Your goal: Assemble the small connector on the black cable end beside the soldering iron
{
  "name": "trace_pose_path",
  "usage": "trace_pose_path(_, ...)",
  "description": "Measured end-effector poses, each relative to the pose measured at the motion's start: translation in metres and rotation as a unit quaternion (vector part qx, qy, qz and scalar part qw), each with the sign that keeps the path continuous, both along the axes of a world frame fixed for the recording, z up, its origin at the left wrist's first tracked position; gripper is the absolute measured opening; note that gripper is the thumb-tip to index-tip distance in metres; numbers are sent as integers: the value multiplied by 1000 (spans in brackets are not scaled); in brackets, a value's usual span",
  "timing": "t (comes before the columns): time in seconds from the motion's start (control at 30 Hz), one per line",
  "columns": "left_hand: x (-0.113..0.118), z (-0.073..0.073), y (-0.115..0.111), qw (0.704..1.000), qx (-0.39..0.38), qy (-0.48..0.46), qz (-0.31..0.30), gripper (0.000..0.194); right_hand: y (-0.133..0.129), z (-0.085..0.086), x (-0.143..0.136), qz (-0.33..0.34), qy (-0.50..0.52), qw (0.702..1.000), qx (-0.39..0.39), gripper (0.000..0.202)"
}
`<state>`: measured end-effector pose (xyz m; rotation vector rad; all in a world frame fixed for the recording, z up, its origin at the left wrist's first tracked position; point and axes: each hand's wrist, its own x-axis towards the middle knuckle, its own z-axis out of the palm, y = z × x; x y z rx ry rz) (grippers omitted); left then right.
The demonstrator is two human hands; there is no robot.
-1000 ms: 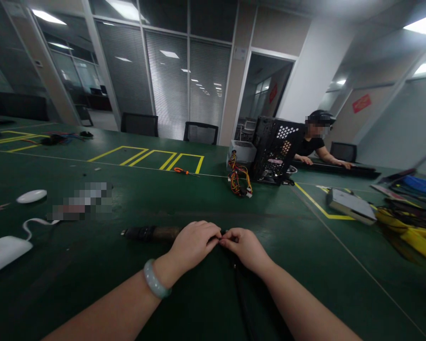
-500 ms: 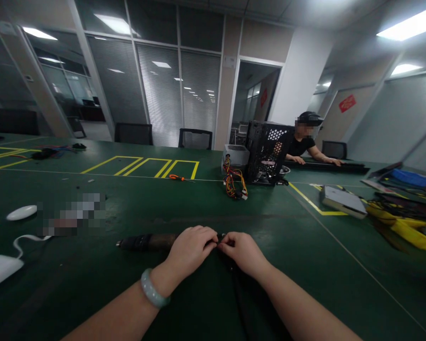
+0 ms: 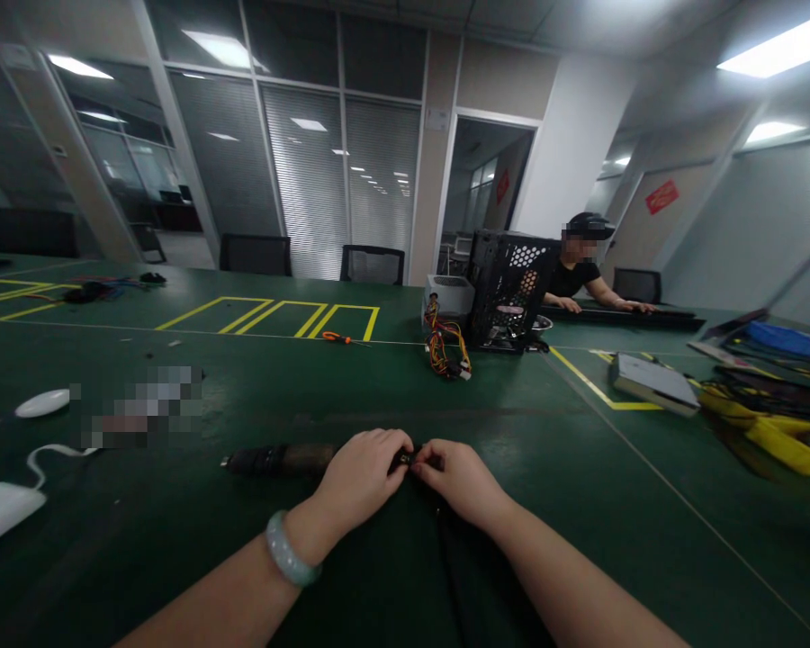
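Note:
A dark electric screwdriver (image 3: 283, 460) lies lengthwise on the green table, its metal tip pointing left. My left hand (image 3: 364, 470), with a pale bangle on the wrist, is wrapped over the screwdriver's rear end. A small dark end with a bright metal spot shows just past my left fingertips. Close beside it, the thumb and fingers of my right hand (image 3: 463, 472) are pinched together; what they hold is too small and dark to make out. Below my right hand a dark strip, perhaps a cord, runs towards me along the table.
Further back stand a black computer case (image 3: 513, 292) and a power supply (image 3: 451, 292) with bundled wires. An orange screwdriver (image 3: 337, 337) lies left of them. A flat metal drive (image 3: 653, 382) and a yellow bag (image 3: 789, 441) are at right. Across the table a person (image 3: 584, 270) leans over dark panels.
My right fingertips have drawn slightly apart from my left hand, and the small dark end with a metal spot now shows between them. The screwdriver stays in place.

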<state>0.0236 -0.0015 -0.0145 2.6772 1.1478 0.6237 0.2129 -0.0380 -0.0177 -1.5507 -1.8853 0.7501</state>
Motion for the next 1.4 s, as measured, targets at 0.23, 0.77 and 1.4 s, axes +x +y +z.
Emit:
trace_pose_path(0.23,-3,5,-2,1000,0,7,-9,13,-1,2,0,3,-6,1000,1,12)
trace_pose_path(0.77,-2,5,-1,1000,-12,-18,-4,15,1,-3,-1,1,-18,1000,24,10)
trace_pose_path(1.4,-4,8,-2,1000,-18,-16,-10,10,-1,0,-1,-12,-40,999,-10,14)
